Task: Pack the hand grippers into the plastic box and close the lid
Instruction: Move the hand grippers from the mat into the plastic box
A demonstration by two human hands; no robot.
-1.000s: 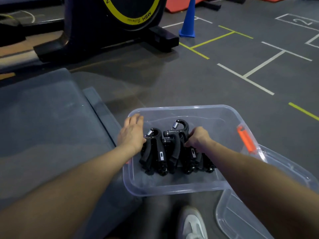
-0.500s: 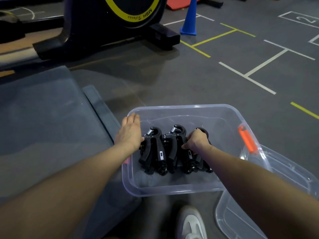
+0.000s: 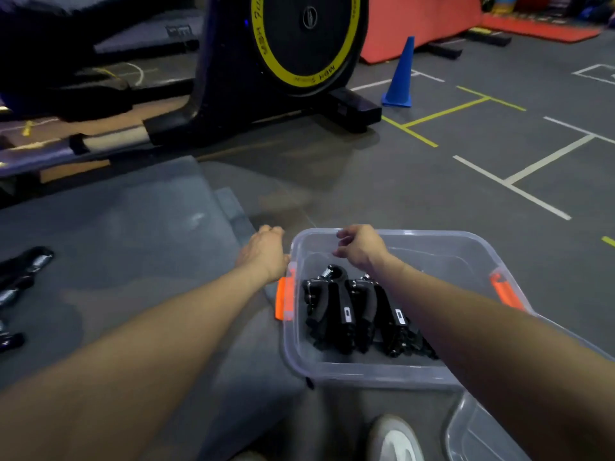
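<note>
A clear plastic box (image 3: 376, 374) with orange latches (image 3: 285, 297) stands on the floor in front of me. Several black hand grippers (image 3: 346, 311) lie side by side inside it, partly hidden by my right forearm. My right hand (image 3: 361, 249) hovers over the box's far rim with loosely curled fingers and holds nothing. My left hand (image 3: 266, 252) is just outside the box's far left corner, over the mat, with nothing in it. The clear lid (image 3: 472, 434) lies on the floor at the lower right.
More black hand grippers (image 3: 20, 284) lie on the grey mat (image 3: 126, 247) at the far left. An exercise bike (image 3: 293, 44) stands behind the mat, a blue cone (image 3: 399, 78) beside it. My shoe (image 3: 392, 437) is near the box's front.
Both hands have let go of the grippers and risen out of the box, the left to its outer left side, the right up over the far rim. The view has swung left.
</note>
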